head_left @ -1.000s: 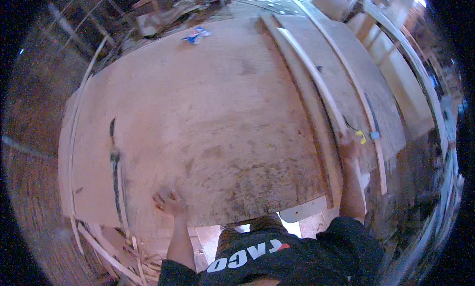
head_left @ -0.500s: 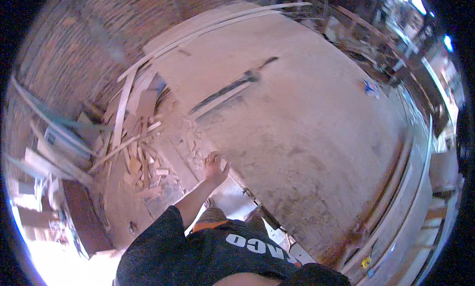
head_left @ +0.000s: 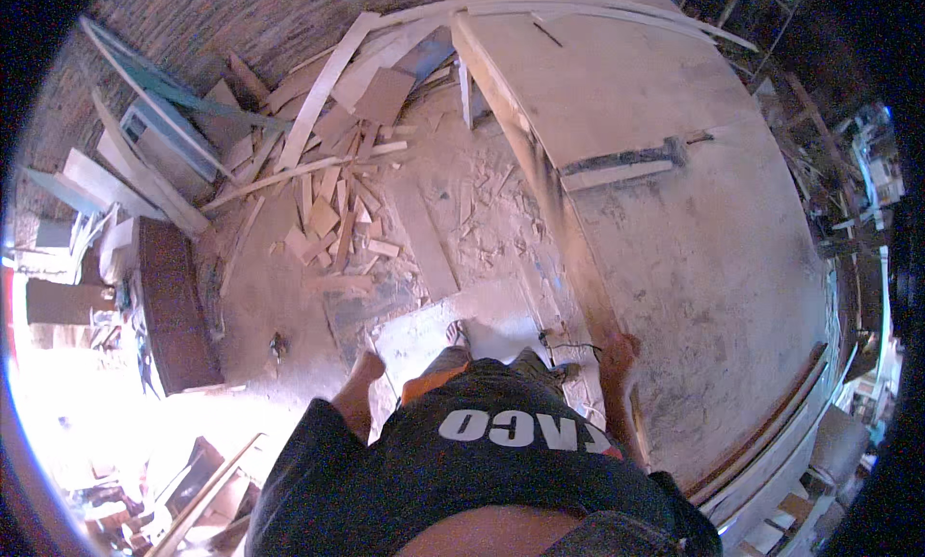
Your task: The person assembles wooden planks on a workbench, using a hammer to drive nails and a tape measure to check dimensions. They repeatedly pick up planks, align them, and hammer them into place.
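Observation:
My left hand [head_left: 366,366] hangs by my left side, above the pale board on the floor; its fingers are mostly hidden from above. My right hand [head_left: 619,351] is at the near left edge of a large dusty wooden tabletop [head_left: 694,258], apparently touching it. The right fingers look bent, but whether they grip anything is unclear. A thin dark cable [head_left: 576,345] runs beside that hand. Farther along the top lies a pale wood strip [head_left: 617,175] next to a dark, stained slot.
Wood offcuts [head_left: 337,215] and shavings cover the floor at the far left. A brown panel [head_left: 173,302] stands on the left, and planks lean at the brick wall. Long strips [head_left: 771,432] lie along the table's right side. My bare foot [head_left: 457,333] is on the pale board [head_left: 501,306].
The view has turned, so the tabletop now sits further right and more floor shows. My left hand has dropped from near the table edge to my side. My right hand has come into view.

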The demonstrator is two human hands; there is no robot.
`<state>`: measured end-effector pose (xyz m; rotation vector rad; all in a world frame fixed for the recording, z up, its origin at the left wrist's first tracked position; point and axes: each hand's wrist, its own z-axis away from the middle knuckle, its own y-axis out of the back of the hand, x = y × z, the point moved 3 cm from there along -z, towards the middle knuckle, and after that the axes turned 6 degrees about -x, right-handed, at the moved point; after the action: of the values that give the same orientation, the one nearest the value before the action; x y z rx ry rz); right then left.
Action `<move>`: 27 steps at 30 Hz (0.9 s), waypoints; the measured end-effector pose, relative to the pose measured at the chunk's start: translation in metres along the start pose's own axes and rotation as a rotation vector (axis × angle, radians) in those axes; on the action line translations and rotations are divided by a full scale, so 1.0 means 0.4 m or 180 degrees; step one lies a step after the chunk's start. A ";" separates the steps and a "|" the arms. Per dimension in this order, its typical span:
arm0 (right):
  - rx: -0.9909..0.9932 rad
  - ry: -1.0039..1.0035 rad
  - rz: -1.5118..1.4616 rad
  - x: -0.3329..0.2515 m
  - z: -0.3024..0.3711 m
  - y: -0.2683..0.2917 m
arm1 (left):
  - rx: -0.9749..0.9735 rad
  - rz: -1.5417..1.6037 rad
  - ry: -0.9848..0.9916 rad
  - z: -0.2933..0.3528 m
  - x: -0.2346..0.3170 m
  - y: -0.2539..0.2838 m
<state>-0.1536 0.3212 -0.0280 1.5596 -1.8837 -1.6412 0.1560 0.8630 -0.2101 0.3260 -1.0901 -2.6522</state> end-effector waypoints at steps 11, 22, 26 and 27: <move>-0.0531 0.0160 -0.0573 -0.265 -0.302 -0.261 | 0.1667 0.1892 -0.0296 -0.027 -0.165 -0.090; 0.0309 0.0203 -0.0427 0.010 -0.771 -0.624 | 0.1901 0.3328 0.1036 -0.519 -0.637 0.634; -0.0404 -0.0245 0.0309 -0.223 -1.235 -0.598 | 0.2252 0.3061 0.1685 -0.604 -0.882 0.863; -0.0252 -0.0335 -0.0042 -0.216 -1.325 -0.626 | 0.2476 0.3187 0.1812 -0.623 -0.937 0.934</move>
<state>0.3998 0.1119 0.0030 1.4849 -1.8374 -1.8137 0.6392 0.5620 -0.0764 0.4634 -1.4810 -1.1184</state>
